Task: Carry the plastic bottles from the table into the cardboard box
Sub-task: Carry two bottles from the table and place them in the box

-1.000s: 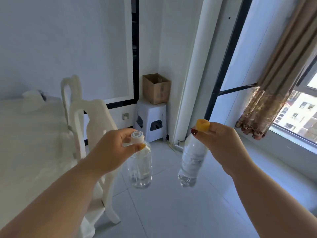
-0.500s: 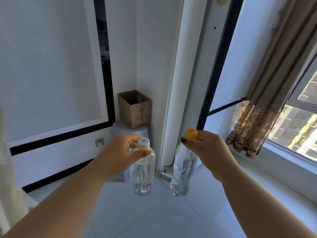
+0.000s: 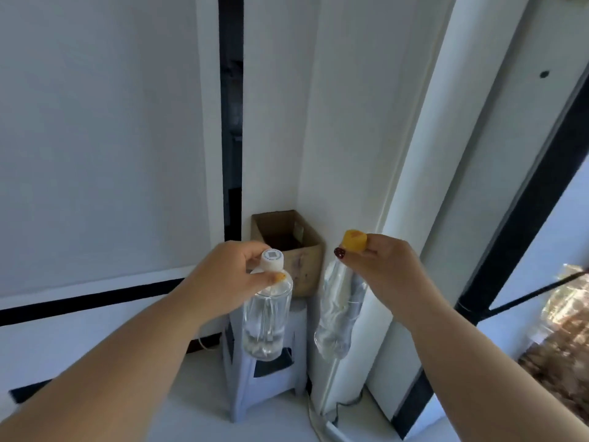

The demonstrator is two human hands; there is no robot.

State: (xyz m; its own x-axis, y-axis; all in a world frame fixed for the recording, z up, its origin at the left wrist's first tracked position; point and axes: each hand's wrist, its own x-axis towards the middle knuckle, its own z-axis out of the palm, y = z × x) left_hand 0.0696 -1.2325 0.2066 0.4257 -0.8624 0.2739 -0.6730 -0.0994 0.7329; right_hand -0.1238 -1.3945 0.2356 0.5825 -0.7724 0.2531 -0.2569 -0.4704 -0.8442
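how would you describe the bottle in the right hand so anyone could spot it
In the room's corner a cardboard box sits on a pale stool. Just right of it, the right hand dangles a clear bottle by its top. Unlike the white-capped bottle beside it, its cap is orange.

Counts in the corner
Two clear plastic bottles (image 3: 267,317) (image 3: 338,317), one open brown cardboard box (image 3: 288,250), one pale plastic stool (image 3: 242,387), two bare hands (image 3: 220,282) (image 3: 390,275).

Home corner; stool (image 3: 264,378), curtain (image 3: 564,330)

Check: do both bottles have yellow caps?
No: the left hand holds a bottle with a white cap, and only the right hand's bottle has a yellow cap.
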